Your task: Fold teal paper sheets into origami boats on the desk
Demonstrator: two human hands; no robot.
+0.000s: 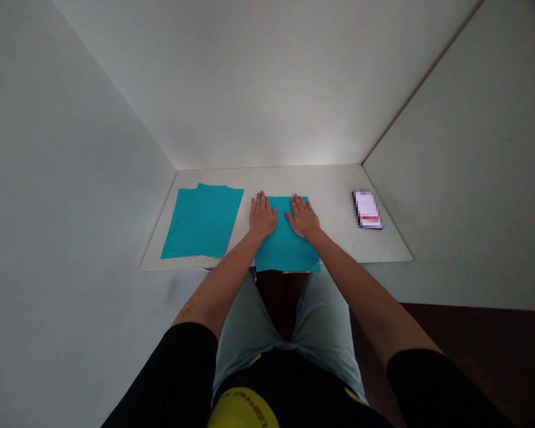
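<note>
1. Your left hand (262, 215) lies palm down with the fingers straight and only slightly fanned, flat on the left edge of the folded teal sheet (286, 241); part of the palm rests on the bare table beside it
2. Your right hand (302, 216) is flat too, fingers extended and loosely spread, pressing the upper right part of that same sheet; neither hand grips or pinches anything
3. The folded teal sheet sits at the near middle of the white table (334, 184), its near edge hanging a little over the table's front edge above your lap (a small corner juts out at its near right)
4. A larger teal stack (203, 221) lies well to the left of your left hand, apart from the folded sheet, with a strip of bare table between them
5. A phone (368, 208) lies face up far to the right, near the right wall, well apart from your right hand
6. The table fills an alcove: white walls close it in on the left, far and right sides, and open tabletop shows behind your hands and between the sheet and the phone
</note>
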